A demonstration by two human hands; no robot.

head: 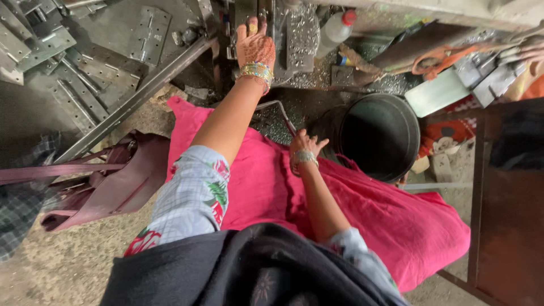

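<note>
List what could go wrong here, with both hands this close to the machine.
The left hand rests on the metal machine, and its bangles could catch on a part. Metal shavings lie around the base, so bare skin may get cut. The right hand grips a bent lever that could slip.
</note>
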